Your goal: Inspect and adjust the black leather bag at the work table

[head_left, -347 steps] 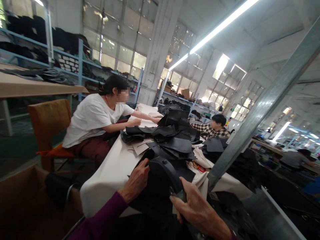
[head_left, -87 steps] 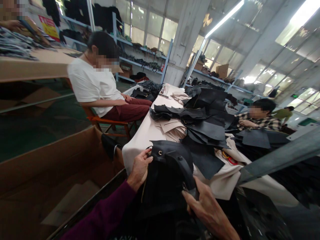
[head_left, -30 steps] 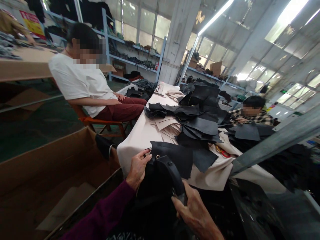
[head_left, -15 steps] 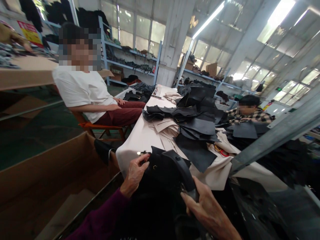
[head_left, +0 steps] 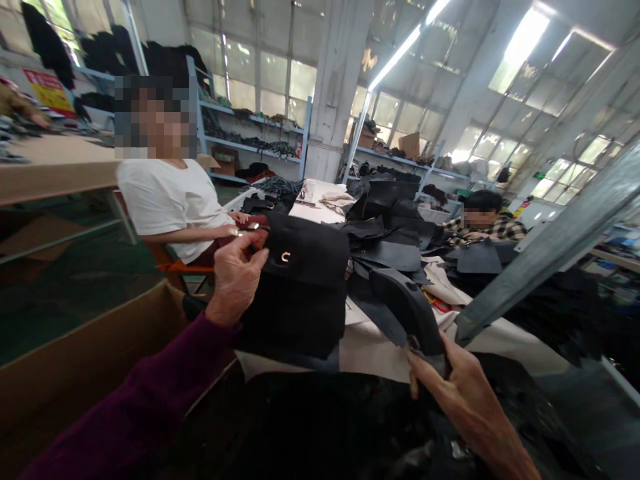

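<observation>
My left hand [head_left: 237, 270] pinches the upper left corner of a black leather panel [head_left: 310, 293], near small shiny metal fittings. The panel hangs upright over the near end of the table and bears a small gold-coloured metal piece. Off to the right, my right hand [head_left: 457, 380] is closed around the lower end of a curved black strap [head_left: 407, 300], with a metal bit by the thumb. The strap arches up and left, apart from the panel. Dark material [head_left: 320, 427] fills the space below my hands.
Black leather pieces [head_left: 393, 257] lie heaped on the cloth-covered table [head_left: 313, 212]. A slanting metal post [head_left: 540, 260] stands at the right. An open cardboard box [head_left: 100, 340] is at the lower left. One person [head_left: 165, 200] sits on the left, another [head_left: 483, 223] beyond the heap.
My left hand has raised the panel up and left, so more of its face shows. My right hand has moved right with the strap, widening the gap. The view has shifted slightly.
</observation>
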### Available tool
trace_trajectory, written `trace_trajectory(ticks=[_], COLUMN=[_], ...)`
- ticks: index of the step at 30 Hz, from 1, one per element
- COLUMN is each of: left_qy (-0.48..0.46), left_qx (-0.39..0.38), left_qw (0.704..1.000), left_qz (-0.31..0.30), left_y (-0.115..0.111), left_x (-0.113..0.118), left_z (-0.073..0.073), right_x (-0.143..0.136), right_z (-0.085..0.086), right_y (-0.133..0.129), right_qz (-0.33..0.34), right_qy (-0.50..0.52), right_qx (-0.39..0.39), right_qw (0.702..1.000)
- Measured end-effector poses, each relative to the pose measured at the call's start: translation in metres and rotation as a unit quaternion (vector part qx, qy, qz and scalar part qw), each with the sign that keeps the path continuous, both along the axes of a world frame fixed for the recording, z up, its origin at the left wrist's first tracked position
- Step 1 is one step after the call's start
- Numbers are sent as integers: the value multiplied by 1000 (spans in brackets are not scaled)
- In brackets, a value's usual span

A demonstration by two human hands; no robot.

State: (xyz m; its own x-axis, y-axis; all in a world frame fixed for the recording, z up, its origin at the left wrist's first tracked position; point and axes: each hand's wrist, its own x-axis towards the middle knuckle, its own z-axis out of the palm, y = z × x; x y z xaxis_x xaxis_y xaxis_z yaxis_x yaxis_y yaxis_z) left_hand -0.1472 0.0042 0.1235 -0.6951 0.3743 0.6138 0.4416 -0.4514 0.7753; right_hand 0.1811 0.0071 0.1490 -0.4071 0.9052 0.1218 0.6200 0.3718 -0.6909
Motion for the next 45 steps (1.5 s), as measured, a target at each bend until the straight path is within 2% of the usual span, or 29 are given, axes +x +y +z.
trace_trajectory(ticks=[2,3,5,7,10,12,14,17,20,22,25,28,31,35,37,41,45], left_qy=[156,220,328,427,568,626,645,647,642,622,564,510,477,446,437,437,423], left_qx=[-6,2,24,41,29,5,-16,-29,-38,-61,-101,-118,-127,-123,-114,-116,-118], left_qw=[981,965,932,900,821,773,755,752,760,780,816,843,864,885,891,890,895], left_qz=[114,145,150,83,-53,-100,-117,-122,-95,-38,74,120,95,50,43,59,85], left_y=[-6,-9,-12,-10,-6,-5,-5,-9,-18,-25,-37,-44,-45,-44,-43,-43,-41], left_x=[6,12,25,36,45,46,45,38,28,23,21,26,31,35,36,37,34], left_z=[24,29,21,-7,-68,-109,-141,-172,-189,-197,-208,-217,-220,-213,-209,-210,-214], right_x=[11,16,23,28,32,31,28,20,13,11,6,-3,-18,-38,-46,-56,-47], right_z=[-3,-7,-16,-25,-34,-39,-45,-58,-74,-83,-93,-94,-88,-85,-87,-89,-81], right_y=[-2,-3,-4,-5,-5,-4,-4,-7,-12,-16,-22,-26,-28,-25,-20,-10,-8], right_qz=[-16,-21,-35,-43,-41,-32,-27,2,35,52,51,72,92,112,130,147,121], right_qy=[-21,-31,-46,-53,-51,-47,-49,-57,-59,-61,-92,-133,-148,-150,-119,-43,-86], right_qx=[2,0,-11,-27,-50,-78,-107,-140,-176,-198,-187,-194,-219,-210,-225,-231,-219], right_qw=[1000,999,998,997,997,995,993,988,982,977,977,969,960,960,958,961,964])
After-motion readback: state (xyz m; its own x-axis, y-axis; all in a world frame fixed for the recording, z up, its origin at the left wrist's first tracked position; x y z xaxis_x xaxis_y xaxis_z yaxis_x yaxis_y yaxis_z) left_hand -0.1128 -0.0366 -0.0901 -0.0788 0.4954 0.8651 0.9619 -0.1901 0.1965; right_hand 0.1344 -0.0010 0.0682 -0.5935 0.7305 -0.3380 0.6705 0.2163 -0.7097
